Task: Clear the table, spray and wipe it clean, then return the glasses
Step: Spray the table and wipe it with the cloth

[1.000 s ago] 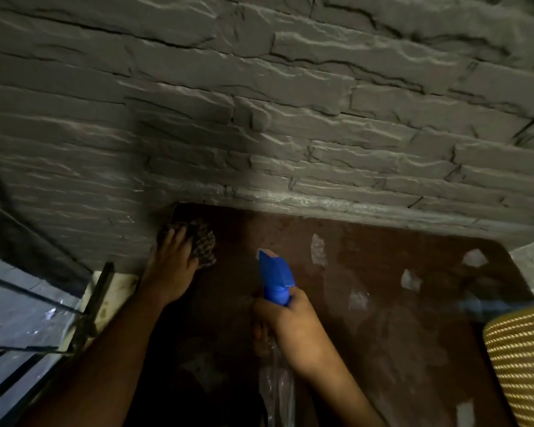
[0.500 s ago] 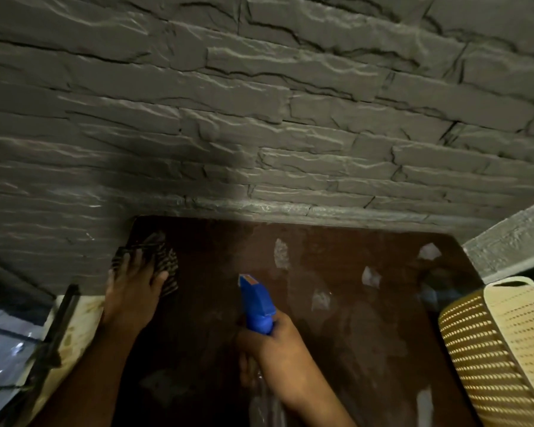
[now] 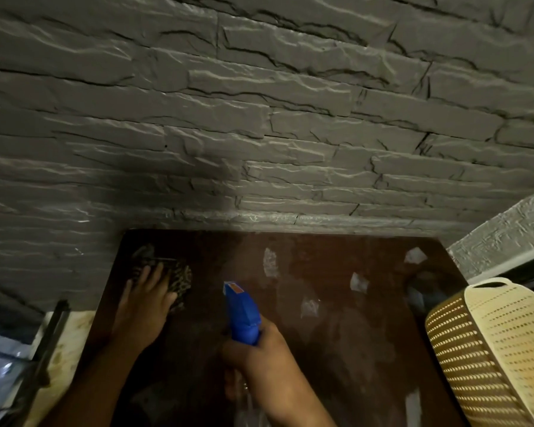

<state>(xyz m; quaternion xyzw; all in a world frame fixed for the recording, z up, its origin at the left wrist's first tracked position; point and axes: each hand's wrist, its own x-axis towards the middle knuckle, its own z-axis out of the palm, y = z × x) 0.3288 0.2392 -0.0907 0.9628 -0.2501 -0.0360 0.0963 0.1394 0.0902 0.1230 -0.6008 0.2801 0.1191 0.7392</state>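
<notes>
A dark brown table [image 3: 336,349] stands against a grey stone wall, with pale scuffed patches across its top. My left hand [image 3: 144,306] lies flat on a dark patterned cloth [image 3: 179,280] near the table's far left corner. My right hand [image 3: 259,362] grips a spray bottle [image 3: 242,312] with a blue head, its nozzle aimed at the far middle of the table. The bottle's clear body is mostly hidden under my hand. No glasses are in view.
A cream perforated basket [image 3: 494,349] stands at the table's right edge. A grey stone wall [image 3: 259,134] closes the far side. A dark metal frame [image 3: 47,343] and a pale ledge sit left of the table. A white textured ledge [image 3: 506,238] juts out at right.
The view has shifted, so the table sits more centred. My left hand and cloth stay at the far left corner. The spray bottle keeps its aim.
</notes>
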